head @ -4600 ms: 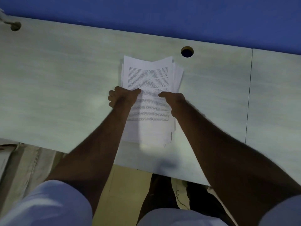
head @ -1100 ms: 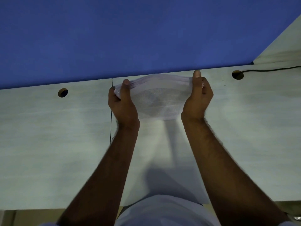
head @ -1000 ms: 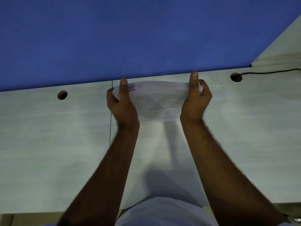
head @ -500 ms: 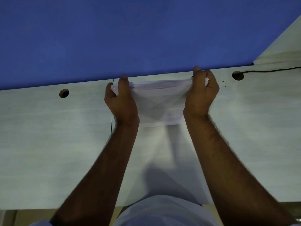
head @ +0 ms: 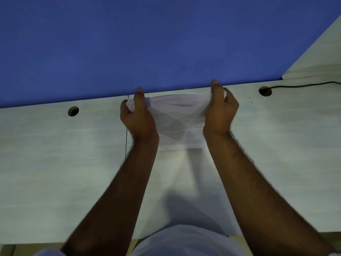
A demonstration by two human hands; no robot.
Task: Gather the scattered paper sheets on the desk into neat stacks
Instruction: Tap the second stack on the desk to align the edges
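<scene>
**Sheaf held on edge between both hands**

The sheaf [head: 178,124] stands between the two hands, its long axis running left to right across the person's front and its face tilted toward the camera. The left hand [head: 137,118] pinches the left short edge, thumb laid up the near face and fingers curled behind. The right hand [head: 220,114] grips the right short edge the same way. Both hands sit equally near, one at each end, so the coming move turns on the lower long edge: it lies below the grips, close over the desk [head: 55,163] near the blue partition [head: 166,43]. Whether that edge touches the desk cannot be told.

The sheets look thin, white and printed, blurred with motion. The top edges are fanned and uneven, so they are likely being knocked square; the stack is not yet neat. A cable hole [head: 73,111] lies well left, another [head: 265,91] right.
</scene>
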